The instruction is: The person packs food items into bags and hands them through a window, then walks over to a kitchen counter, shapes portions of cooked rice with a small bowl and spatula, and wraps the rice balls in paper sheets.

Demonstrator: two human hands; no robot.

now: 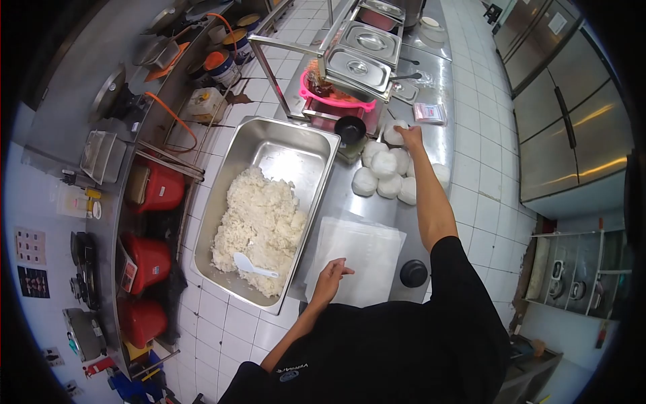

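Note:
On the steel table, several round white wrapped balls (384, 165) are piled together. My right hand (409, 137) reaches to the far end of the pile, its fingers closed on one white ball (394, 132). My left hand (331, 276) is over the left part of a stack of translucent sheets (360, 252), fingers partly spread, holding nothing. A deep steel tray (232, 155) at the left contains cooked rice (259, 219), with a white rice paddle (254, 265) lying on it. Right of the sheets sits a small black bowl (413, 273).
Beyond the pile are a black bowl (350, 129), a pink basket (336, 101), lidded steel pans (356, 67) under a metal frame, and a packet (430, 113). Red bins (148, 262) stand under the left counter. Steel refrigerators (572, 108) are at the right.

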